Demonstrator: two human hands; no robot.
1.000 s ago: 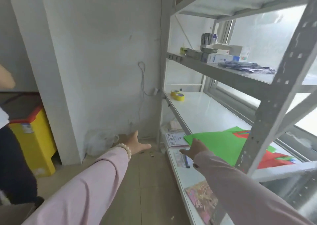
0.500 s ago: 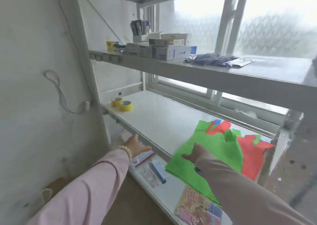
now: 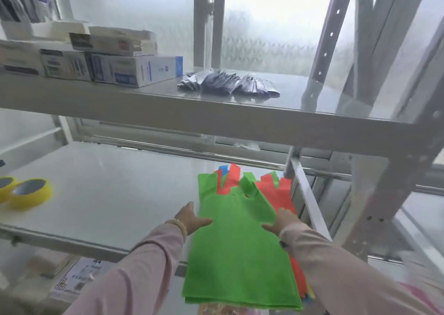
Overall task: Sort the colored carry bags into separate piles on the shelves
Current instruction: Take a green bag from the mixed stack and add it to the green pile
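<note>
A stack of flat carry bags lies at the right end of the middle shelf (image 3: 108, 194), its near part hanging over the front edge. A green bag (image 3: 237, 247) is on top, with red bags (image 3: 276, 194) under it and a blue handle (image 3: 223, 169) peeking out at the far end. My left hand (image 3: 192, 219) is at the stack's left edge, fingers spread, thumb lying on the green bag. On the stack's right edge my right hand (image 3: 284, 221) grips it, thumb on the green bag.
Two yellow tape rolls (image 3: 31, 193) sit at the shelf's left end. The upper shelf holds boxes (image 3: 134, 70) and dark packets (image 3: 228, 83). A metal upright (image 3: 310, 209) stands right of the bags. Papers (image 3: 77, 278) lie on the lower shelf.
My view has swung right and closer to the shelf. My left hand has come from the shelf's front edge to the stack's left side. The bags have been pulled square toward me.
</note>
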